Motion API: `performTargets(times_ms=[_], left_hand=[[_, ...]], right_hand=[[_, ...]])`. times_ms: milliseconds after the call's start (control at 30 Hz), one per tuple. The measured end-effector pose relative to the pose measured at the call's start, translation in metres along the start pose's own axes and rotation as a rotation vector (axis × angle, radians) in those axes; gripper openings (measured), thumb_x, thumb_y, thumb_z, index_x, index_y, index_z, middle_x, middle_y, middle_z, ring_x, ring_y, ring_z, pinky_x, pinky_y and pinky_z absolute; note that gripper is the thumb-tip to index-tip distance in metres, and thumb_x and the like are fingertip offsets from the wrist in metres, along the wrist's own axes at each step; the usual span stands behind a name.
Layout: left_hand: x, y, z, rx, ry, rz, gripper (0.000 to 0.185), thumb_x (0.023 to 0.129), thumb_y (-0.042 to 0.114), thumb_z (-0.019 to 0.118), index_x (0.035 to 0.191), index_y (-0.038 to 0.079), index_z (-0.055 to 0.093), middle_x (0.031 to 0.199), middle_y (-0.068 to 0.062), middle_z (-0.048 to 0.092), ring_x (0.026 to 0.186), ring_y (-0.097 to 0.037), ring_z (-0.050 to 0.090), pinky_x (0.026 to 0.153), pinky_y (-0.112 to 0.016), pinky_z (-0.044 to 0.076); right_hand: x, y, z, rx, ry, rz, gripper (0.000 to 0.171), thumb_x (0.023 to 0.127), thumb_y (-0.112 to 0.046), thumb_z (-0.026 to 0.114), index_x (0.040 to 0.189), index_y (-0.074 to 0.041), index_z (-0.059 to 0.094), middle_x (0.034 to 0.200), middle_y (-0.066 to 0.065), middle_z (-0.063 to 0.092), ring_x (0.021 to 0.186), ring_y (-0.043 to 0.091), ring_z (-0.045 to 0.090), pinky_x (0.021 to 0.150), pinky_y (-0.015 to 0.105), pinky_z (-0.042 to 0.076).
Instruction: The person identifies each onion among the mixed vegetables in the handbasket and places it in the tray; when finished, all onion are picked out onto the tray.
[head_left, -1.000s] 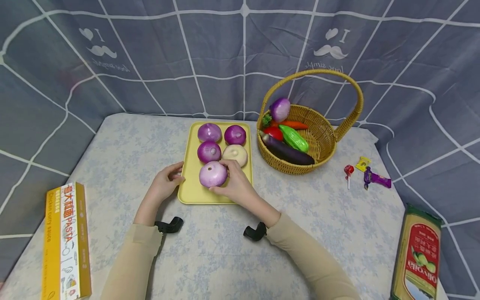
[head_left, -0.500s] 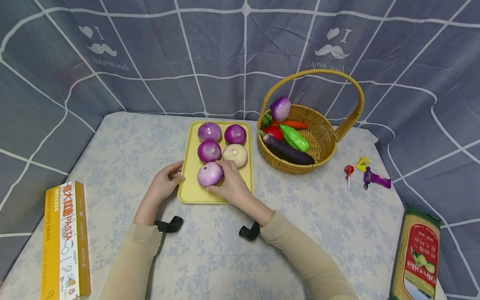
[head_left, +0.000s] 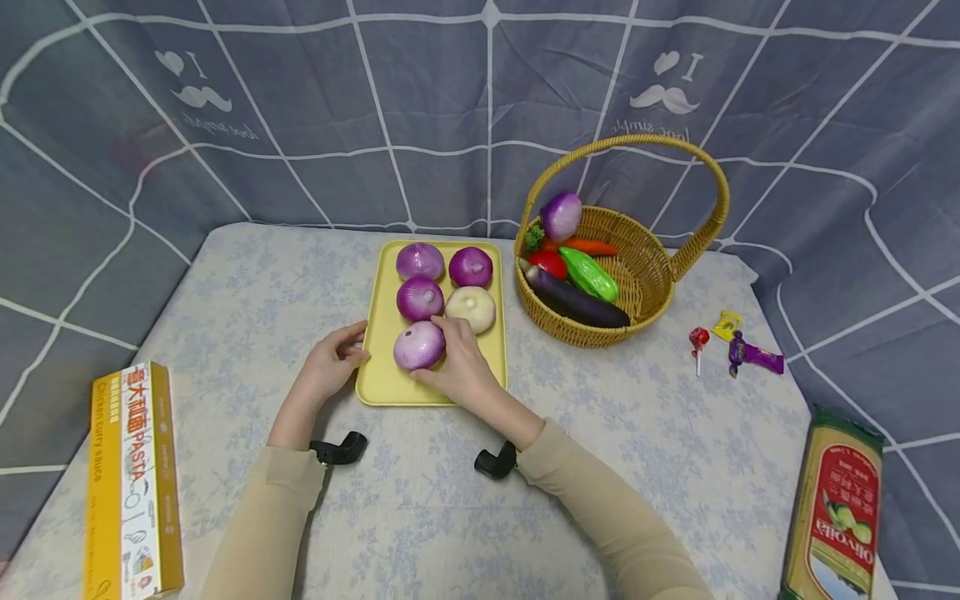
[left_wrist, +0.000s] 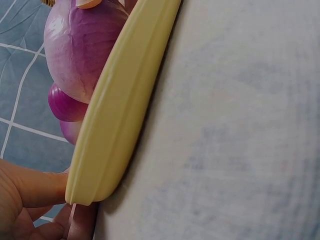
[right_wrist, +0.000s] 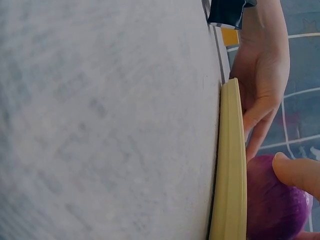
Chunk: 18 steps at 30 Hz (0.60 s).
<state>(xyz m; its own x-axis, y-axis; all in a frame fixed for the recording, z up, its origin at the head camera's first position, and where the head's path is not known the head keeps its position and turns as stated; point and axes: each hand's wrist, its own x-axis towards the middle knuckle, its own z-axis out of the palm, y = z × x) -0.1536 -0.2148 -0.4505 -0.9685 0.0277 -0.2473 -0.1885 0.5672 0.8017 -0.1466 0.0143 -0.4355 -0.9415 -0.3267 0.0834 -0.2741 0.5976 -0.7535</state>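
My right hand grips a pale purple onion, thumb at its near side and fingertips at its far side. This onion sits low over the near half of the yellow tray. Farther back on the tray lie several purple onions, such as the dark one, and a cream-white bulb. At the tray's left side, my left hand holds the rim between thumb and fingers; in the left wrist view the thumb meets the rim, with some fingers partly hidden behind it.
A wicker basket with eggplant, carrot, tomato, green vegetable and another onion stands back right. Candies and a lollipop lie right of it. A pasta box is at left, an Olivoila packet at right.
The right hand has carried the pale onion slightly left and a little back over the tray. My left hand has stayed at the tray's left rim.
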Motion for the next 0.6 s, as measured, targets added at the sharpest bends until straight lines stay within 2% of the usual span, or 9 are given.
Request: performTargets(times_ms=[233,367,500,600], left_hand=[[0.000,0.001,0.001,-0.003,0.004,-0.010,0.056,0.100,0.006,0.054,0.153,0.005,0.036,0.141,-0.021,0.050,0.118,-0.033,0.053,0.084,-0.027,0.046],[0.000,-0.001,0.001,-0.003,0.004,-0.004,0.056,0.100,0.006,0.054,0.153,0.005,0.035,0.141,-0.022,0.050,0.118,-0.033,0.053,0.084,-0.026,0.046],[0.001,-0.002,0.000,-0.009,-0.002,0.009,0.056,0.100,0.006,0.053,0.153,0.005,0.035,0.141,-0.022,0.050,0.118,-0.033,0.053,0.081,-0.021,0.045],[0.001,-0.003,0.001,-0.011,-0.003,0.014,0.056,0.100,0.006,0.053,0.153,0.004,0.035,0.140,-0.023,0.050,0.117,-0.033,0.053,0.079,-0.018,0.045]], right_hand=[[-0.001,-0.002,-0.002,-0.005,-0.002,0.002,0.083,0.078,-0.022,0.084,0.145,-0.001,0.040,0.141,0.020,0.041,0.130,0.031,0.045,0.110,0.044,0.040],[-0.003,-0.007,-0.012,0.022,0.005,0.006,0.080,0.080,-0.023,0.082,0.146,-0.003,0.041,0.141,0.019,0.043,0.131,0.031,0.045,0.110,0.044,0.040],[-0.003,-0.008,-0.029,0.088,0.052,0.016,0.066,0.086,-0.021,0.076,0.142,-0.005,0.047,0.136,0.017,0.051,0.125,0.032,0.052,0.106,0.044,0.044],[-0.001,-0.005,-0.043,0.106,0.105,0.018,0.051,0.089,-0.021,0.073,0.135,-0.007,0.056,0.130,0.014,0.058,0.118,0.032,0.059,0.101,0.042,0.048]])
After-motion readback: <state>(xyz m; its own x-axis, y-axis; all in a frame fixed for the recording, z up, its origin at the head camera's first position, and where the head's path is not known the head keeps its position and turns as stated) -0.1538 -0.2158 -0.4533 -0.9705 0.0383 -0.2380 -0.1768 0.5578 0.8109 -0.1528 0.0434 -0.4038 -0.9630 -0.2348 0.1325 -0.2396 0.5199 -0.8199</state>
